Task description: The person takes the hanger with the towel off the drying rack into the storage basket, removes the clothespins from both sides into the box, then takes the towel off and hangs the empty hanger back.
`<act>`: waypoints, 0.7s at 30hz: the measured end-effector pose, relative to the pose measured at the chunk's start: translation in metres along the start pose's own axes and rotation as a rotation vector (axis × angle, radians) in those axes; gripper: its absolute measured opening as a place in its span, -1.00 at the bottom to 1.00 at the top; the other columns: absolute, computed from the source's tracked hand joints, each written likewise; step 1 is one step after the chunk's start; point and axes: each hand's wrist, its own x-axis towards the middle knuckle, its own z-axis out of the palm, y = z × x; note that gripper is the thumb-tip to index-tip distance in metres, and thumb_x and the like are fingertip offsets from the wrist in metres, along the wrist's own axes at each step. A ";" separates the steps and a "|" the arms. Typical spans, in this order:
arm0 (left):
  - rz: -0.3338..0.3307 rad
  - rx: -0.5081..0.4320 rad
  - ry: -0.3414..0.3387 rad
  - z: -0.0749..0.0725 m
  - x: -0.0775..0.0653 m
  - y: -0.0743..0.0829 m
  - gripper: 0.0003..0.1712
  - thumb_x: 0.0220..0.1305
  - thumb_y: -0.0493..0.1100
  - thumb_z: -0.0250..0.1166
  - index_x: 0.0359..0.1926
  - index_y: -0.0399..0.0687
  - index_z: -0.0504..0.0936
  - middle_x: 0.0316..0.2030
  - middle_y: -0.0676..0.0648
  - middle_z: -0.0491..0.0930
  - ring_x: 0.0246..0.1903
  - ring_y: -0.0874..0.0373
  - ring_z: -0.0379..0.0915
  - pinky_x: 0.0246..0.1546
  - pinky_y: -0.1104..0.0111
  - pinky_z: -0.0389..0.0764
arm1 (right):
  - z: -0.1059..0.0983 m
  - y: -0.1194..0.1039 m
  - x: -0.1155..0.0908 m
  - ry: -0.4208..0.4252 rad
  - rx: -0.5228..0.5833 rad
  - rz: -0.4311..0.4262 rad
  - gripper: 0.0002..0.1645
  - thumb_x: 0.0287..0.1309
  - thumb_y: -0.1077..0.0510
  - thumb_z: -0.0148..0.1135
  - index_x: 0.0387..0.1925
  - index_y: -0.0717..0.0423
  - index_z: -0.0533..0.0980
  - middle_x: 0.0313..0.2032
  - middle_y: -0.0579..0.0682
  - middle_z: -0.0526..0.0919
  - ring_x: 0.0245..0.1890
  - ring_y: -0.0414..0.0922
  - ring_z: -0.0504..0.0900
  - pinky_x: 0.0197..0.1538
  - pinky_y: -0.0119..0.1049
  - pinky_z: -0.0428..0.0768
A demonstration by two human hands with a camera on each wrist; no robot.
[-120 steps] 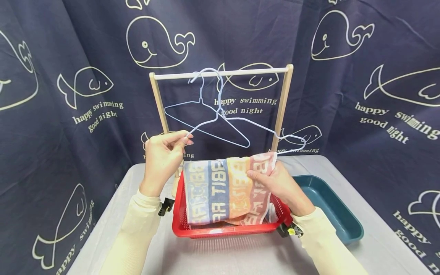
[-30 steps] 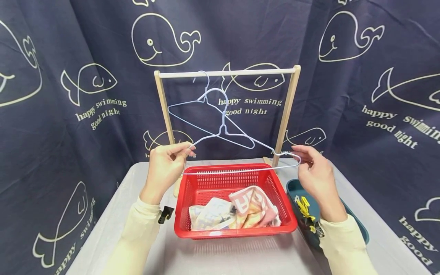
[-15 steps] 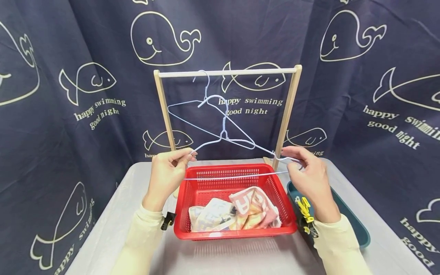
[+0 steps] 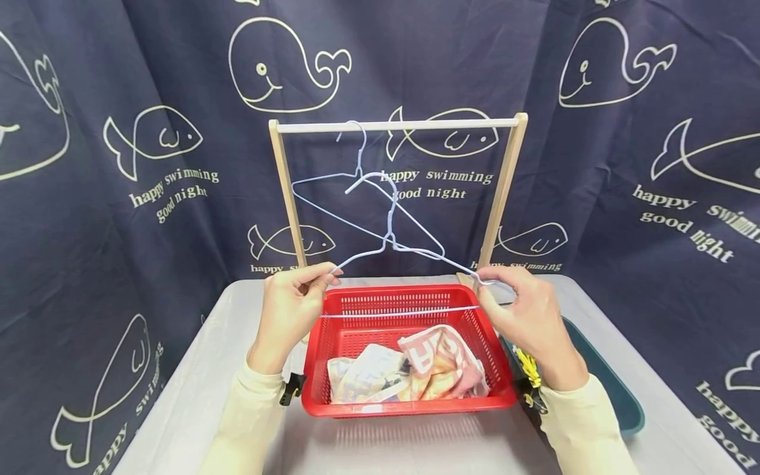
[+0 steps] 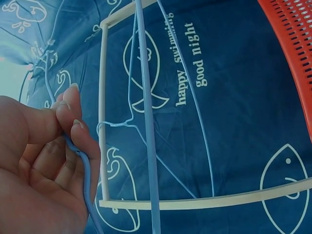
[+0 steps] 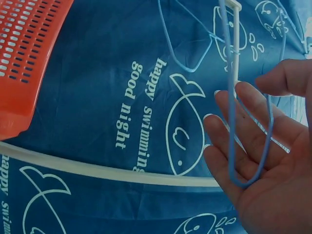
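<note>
A pale blue wire hanger (image 4: 390, 223) is held up over the red basket (image 4: 410, 408), its hook at the top. My left hand (image 4: 289, 307) pinches its left shoulder between thumb and fingers, as the left wrist view also shows. My right hand (image 4: 531, 313) grips the right shoulder near the notch; in the right wrist view the hanger's rounded end (image 6: 243, 184) lies across the palm. Inside the basket, a crumpled striped cloth (image 4: 442, 363) in pink and orange lies next to a whitish cloth (image 4: 371, 373).
Behind stands a small rack (image 4: 410, 126) with wooden posts and a white bar. A second blue hanger (image 4: 323, 208) hangs from it. A teal tray (image 4: 620, 396) with yellow plastic pieces (image 4: 528, 367) is at the right, partly behind my right arm.
Four seconds ago my right hand held the striped cloth; it now lies in the basket. The right hand has moved in and taken hold of the hanger, which has come down lower.
</note>
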 end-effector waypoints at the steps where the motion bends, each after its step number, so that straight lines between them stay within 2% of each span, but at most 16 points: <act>1: -0.001 0.000 0.000 0.000 0.000 0.000 -0.79 0.32 -0.34 0.39 -0.10 -0.03 0.85 -0.38 0.07 0.79 -0.49 0.33 0.66 -0.56 0.44 0.62 | 0.000 0.000 0.000 0.002 -0.002 -0.016 -0.71 0.08 0.23 0.46 -0.11 0.01 0.76 -0.21 -0.05 0.80 -0.20 -0.09 0.71 -0.12 -0.41 0.54; 6: -0.011 -0.007 -0.005 0.000 -0.001 -0.001 -0.79 0.31 -0.34 0.40 -0.09 -0.05 0.85 -0.37 0.06 0.80 -0.45 0.33 0.69 -0.49 0.44 0.67 | 0.001 -0.003 0.001 0.011 -0.013 -0.061 -0.70 0.07 0.23 0.53 -0.10 0.03 0.75 -0.22 -0.07 0.79 -0.23 -0.14 0.70 -0.17 -0.61 0.49; 12: -0.023 -0.005 -0.013 0.000 -0.002 0.003 -0.79 0.32 -0.34 0.39 -0.10 -0.04 0.85 -0.36 0.06 0.80 -0.41 0.34 0.71 -0.45 0.42 0.70 | -0.001 -0.007 0.001 0.030 -0.018 -0.108 -0.66 0.03 0.25 0.57 -0.09 0.05 0.75 -0.22 -0.07 0.80 -0.23 -0.13 0.73 -0.15 -0.58 0.53; 17: -0.015 -0.016 -0.023 0.002 -0.003 0.005 -0.78 0.31 -0.37 0.38 -0.12 -0.07 0.85 -0.35 -0.01 0.80 -0.43 0.33 0.69 -0.48 0.43 0.68 | -0.002 -0.010 0.002 0.023 -0.007 -0.150 -0.64 0.03 0.26 0.59 -0.08 0.05 0.75 -0.26 -0.08 0.79 -0.30 -0.18 0.72 -0.14 -0.64 0.52; 21: -0.007 -0.013 -0.029 0.004 -0.003 0.004 -0.78 0.31 -0.38 0.37 -0.12 -0.08 0.85 -0.35 -0.05 0.80 -0.45 0.33 0.67 -0.53 0.43 0.64 | -0.002 -0.012 0.003 0.011 -0.004 -0.169 -0.63 0.01 0.29 0.59 -0.08 0.06 0.75 -0.29 -0.09 0.78 -0.38 -0.23 0.65 -0.25 -0.64 0.51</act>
